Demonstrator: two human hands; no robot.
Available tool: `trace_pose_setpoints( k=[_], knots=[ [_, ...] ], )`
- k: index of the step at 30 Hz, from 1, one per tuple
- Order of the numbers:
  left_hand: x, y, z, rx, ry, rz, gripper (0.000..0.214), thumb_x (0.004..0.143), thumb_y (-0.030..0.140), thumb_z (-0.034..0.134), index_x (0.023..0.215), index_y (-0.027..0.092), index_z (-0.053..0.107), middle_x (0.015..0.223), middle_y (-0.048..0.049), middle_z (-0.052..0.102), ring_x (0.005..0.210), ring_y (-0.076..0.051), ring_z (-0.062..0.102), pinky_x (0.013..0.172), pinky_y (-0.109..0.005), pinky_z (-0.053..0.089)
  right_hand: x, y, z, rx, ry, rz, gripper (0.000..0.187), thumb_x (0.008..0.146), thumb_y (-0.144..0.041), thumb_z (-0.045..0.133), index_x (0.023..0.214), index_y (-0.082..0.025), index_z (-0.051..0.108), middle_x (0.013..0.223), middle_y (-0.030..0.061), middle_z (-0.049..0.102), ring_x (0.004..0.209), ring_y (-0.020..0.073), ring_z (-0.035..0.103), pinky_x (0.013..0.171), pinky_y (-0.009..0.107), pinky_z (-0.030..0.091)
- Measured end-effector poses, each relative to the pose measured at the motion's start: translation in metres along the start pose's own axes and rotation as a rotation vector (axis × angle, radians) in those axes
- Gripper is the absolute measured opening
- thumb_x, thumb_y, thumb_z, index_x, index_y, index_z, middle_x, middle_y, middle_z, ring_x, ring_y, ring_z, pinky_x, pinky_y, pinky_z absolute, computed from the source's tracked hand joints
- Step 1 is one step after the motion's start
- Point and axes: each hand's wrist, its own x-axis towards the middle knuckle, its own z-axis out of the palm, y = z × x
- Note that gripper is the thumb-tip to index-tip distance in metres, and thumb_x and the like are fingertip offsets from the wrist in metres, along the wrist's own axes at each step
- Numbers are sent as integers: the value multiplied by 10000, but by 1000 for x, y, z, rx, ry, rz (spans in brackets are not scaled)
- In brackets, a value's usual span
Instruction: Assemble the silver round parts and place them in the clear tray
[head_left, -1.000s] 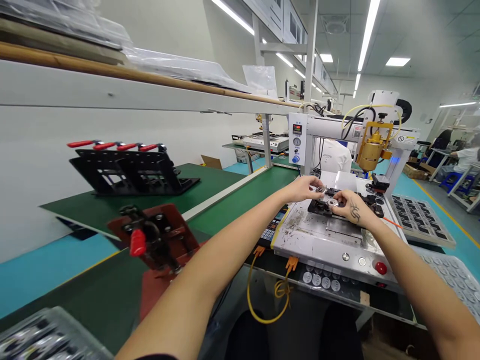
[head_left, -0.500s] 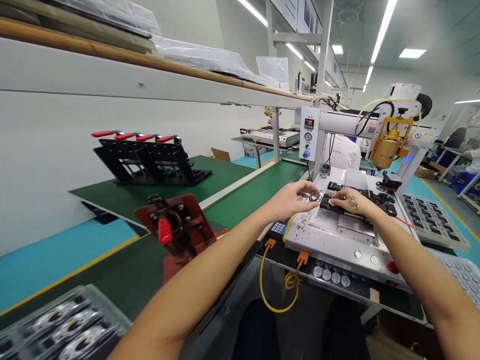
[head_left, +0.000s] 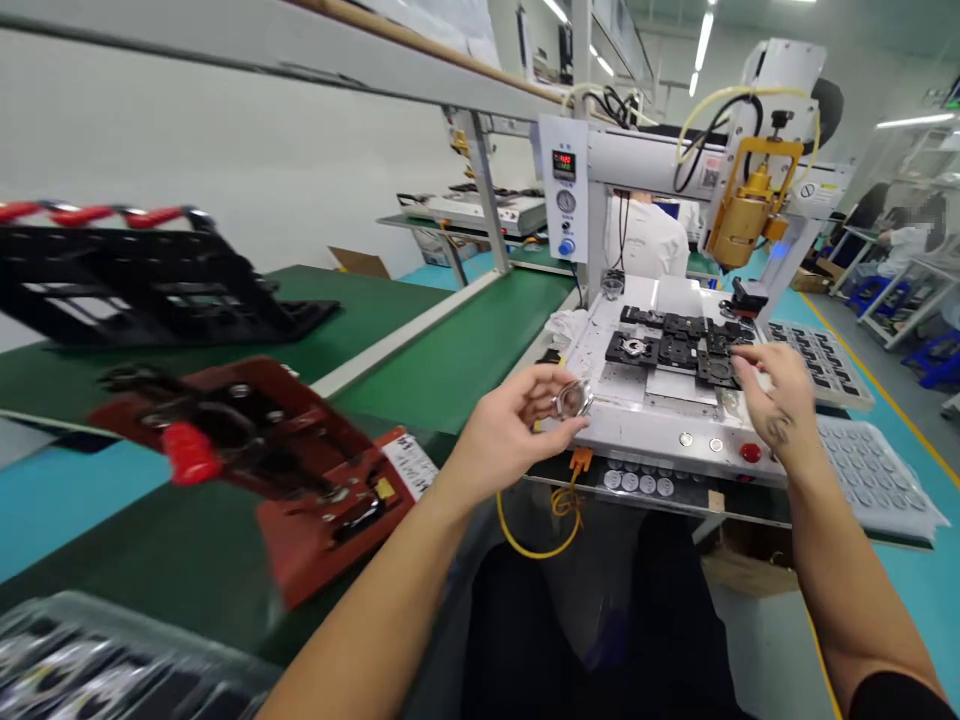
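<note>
My left hand (head_left: 517, 425) holds a small round part with a shiny silver rim (head_left: 574, 398) between thumb and fingers, in front of the white bench machine (head_left: 600, 400). It looks like a watch case, though its exact kind is unclear. On the machine bed lies a black fixture (head_left: 679, 345) made of several blocks. A silver ring-shaped part (head_left: 634, 347) sits in its left block. My right hand (head_left: 780, 390) is at the fixture's right end, thumb and fingers bent close together. Whatever lies between those fingertips is hidden.
The gold dispensing head (head_left: 742, 225) hangs above the bed. Trays of round clear pieces (head_left: 870, 470) and dark parts (head_left: 821, 365) stand to the right. A red clamp jig (head_left: 300, 480) stands left, near a parts tray (head_left: 112, 660). A yellow cable (head_left: 517, 545) loops below.
The view has turned right and downward. My left hand has drawn back from the fixture with the round part. My right hand has moved from the left block to the right end, uncovering the ring-shaped part.
</note>
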Motion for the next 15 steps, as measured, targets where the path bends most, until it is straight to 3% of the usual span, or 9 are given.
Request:
trace_pose_setpoints(
  k=[2,4,7,10,12,15],
  knots=[
    [-23,-14,2,-8,8,-43,443,818,310,878,1190,198,666,1001,-58,780,892,-195,776,830,-312,667,-51,23,-32,-75,121,119,277,1052,-466,610,1023,-226,745,1001,96,699,988,296,620,975,467,480],
    [-42,-32,10,-17,-28,-89,444,812,306,880,1189,196,673,982,-56,789,889,-201,777,833,-321,665,-95,45,-49,-153,136,238,341,984,-559,671,929,-223,697,936,88,675,953,303,609,927,471,482],
    [-58,-58,35,-8,-148,-146,430,811,318,868,1176,187,683,1023,-74,801,930,-220,781,879,-356,653,-135,64,-48,-197,116,332,428,933,-644,697,888,-223,636,924,95,649,953,317,585,933,504,475],
    [-61,-85,71,21,-393,-154,424,810,315,859,1183,201,693,1181,-101,806,1106,-260,770,1033,-418,602,-152,52,-28,-173,164,313,387,952,-595,715,956,-215,637,957,110,644,969,319,580,970,529,472],
    [-58,-102,94,67,-557,-116,414,799,303,870,1161,210,692,1354,-129,764,1299,-303,707,1155,-463,527,-160,31,-9,-48,14,234,280,1022,-495,658,1033,-215,665,993,126,667,978,317,603,966,519,495],
    [-52,-124,120,183,-671,-33,390,780,246,881,1115,205,685,1513,-166,675,1463,-353,587,1237,-496,447,-171,2,24,164,-360,78,198,1085,-366,558,1102,-258,724,1000,105,731,947,289,669,906,456,566]
  ],
)
